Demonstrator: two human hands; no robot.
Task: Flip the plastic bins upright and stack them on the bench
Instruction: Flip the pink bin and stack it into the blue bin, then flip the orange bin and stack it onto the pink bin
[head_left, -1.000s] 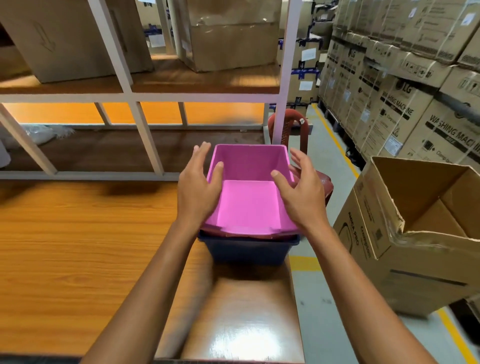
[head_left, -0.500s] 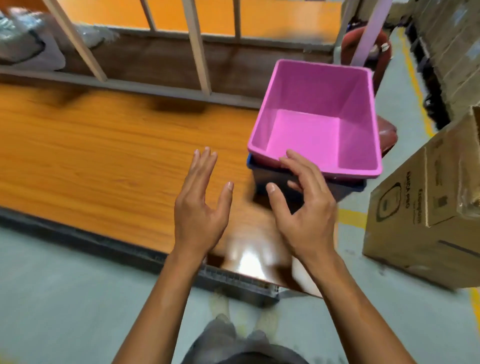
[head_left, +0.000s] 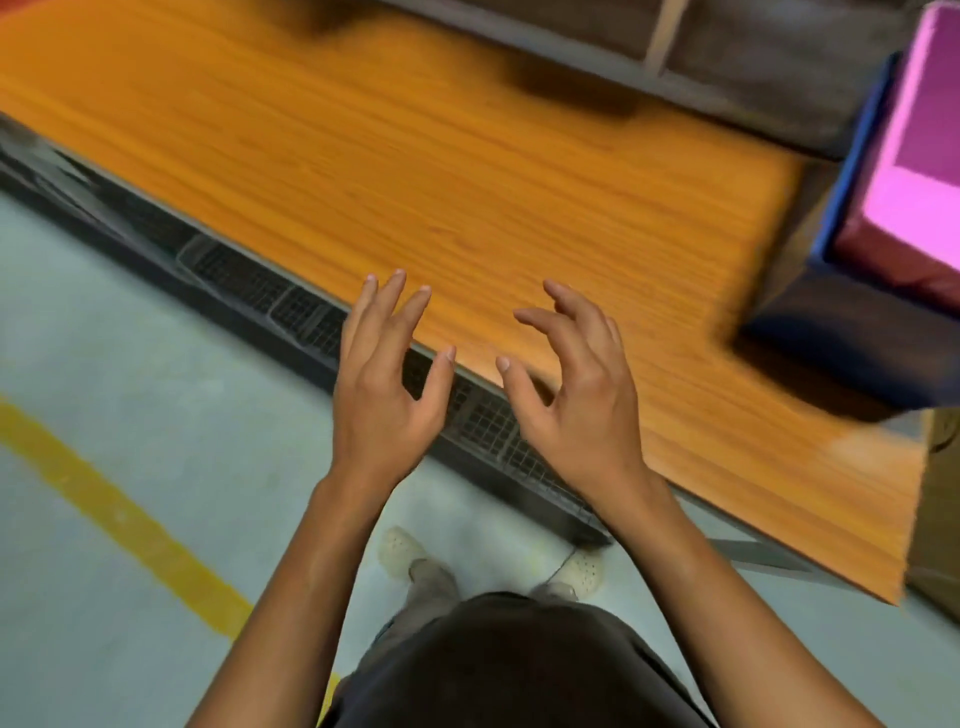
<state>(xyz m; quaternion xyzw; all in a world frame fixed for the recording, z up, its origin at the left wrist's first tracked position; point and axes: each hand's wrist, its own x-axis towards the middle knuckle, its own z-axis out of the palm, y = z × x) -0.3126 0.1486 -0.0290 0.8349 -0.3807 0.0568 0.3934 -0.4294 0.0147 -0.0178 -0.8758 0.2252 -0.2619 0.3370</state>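
A pink bin (head_left: 930, 130) stands upright at the far right edge of the view, nested in a dark red bin (head_left: 893, 260) and a dark blue bin (head_left: 831, 338) on the orange wooden bench (head_left: 415, 156). The stack is blurred and cut off by the frame. My left hand (head_left: 387, 384) and my right hand (head_left: 576, 384) hover over the bench's near edge, well left of the stack. Both hands are empty with fingers spread and slightly curled.
A black metal grille (head_left: 291, 312) runs along the bench's front edge. Grey floor with a yellow line (head_left: 119, 514) lies to the left. My feet (head_left: 400, 551) and dark clothing show below. A cardboard box (head_left: 940, 519) sits at the right edge.
Both hands let go of the pink bin and drew back toward me. The view swung down and left, so the stack slid to the far right.
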